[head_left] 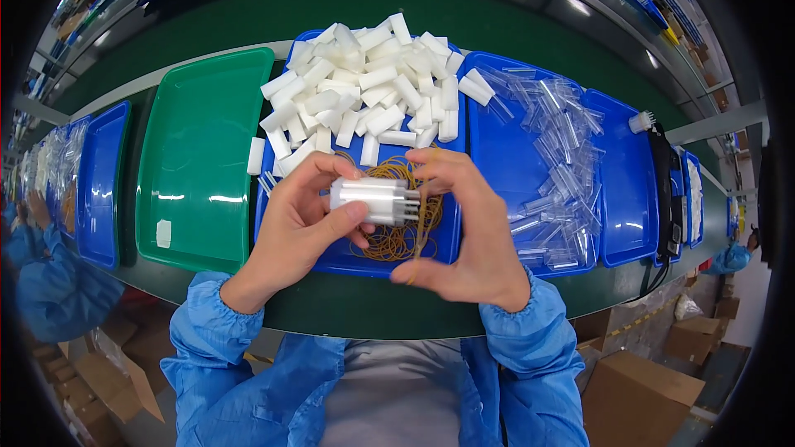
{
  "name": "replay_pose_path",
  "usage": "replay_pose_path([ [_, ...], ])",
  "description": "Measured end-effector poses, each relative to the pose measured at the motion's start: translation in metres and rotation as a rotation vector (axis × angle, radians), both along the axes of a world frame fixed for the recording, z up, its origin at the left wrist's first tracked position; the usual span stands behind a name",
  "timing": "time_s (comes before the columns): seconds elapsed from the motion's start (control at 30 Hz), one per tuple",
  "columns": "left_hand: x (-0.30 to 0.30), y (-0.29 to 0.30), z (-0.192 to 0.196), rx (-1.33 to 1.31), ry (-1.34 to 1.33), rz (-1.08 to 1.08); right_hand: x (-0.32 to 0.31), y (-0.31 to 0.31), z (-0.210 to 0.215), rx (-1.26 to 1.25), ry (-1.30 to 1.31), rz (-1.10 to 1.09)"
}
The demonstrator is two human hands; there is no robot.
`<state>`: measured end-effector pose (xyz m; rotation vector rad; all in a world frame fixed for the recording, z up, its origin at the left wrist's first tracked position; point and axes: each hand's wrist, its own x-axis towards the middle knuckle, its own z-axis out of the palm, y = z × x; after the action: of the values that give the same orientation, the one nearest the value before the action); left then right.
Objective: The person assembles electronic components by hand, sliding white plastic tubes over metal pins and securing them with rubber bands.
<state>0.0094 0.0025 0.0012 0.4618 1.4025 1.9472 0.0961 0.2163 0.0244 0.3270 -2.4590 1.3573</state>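
Note:
My left hand (290, 228) grips a bundle of clear tubes with white pieces in them (373, 201), lying sideways, thin ends pointing right. Beside those ends, my right hand (484, 240) has its thumb and fingers spread apart, with a tan rubber band (423, 228) stretched between them. The band looks blurred; whether it touches the bundle I cannot tell. Underneath, many loose rubber bands (389, 244) lie in a blue tray (339, 266). White foam-like blocks (377, 79) are heaped at that tray's far side.
To the right, a blue tray (497, 157) holds clear tubes (563, 165). A green tray (203, 157) stands left. Past the tubes, a similar bundle (642, 122) sits by a black object (665, 190). Cardboard boxes (642, 397) stand below; a person in blue (62, 281) is at far left.

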Motion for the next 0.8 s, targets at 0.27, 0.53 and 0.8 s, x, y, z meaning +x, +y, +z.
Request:
replay_pose_path([
  [0.27,0.004,0.005,-0.009,0.176,-0.299,-0.160,0.007,-0.014,-0.002,0.147,-0.164,0.002],
  [0.53,0.003,0.008,-0.005,0.269,-0.313,-0.050,0.008,-0.021,-0.006,-0.262,-0.285,-0.090],
  [0.8,-0.001,0.016,0.000,0.217,-0.188,0.164,0.012,-0.022,-0.003,-0.018,-0.081,0.426],
])
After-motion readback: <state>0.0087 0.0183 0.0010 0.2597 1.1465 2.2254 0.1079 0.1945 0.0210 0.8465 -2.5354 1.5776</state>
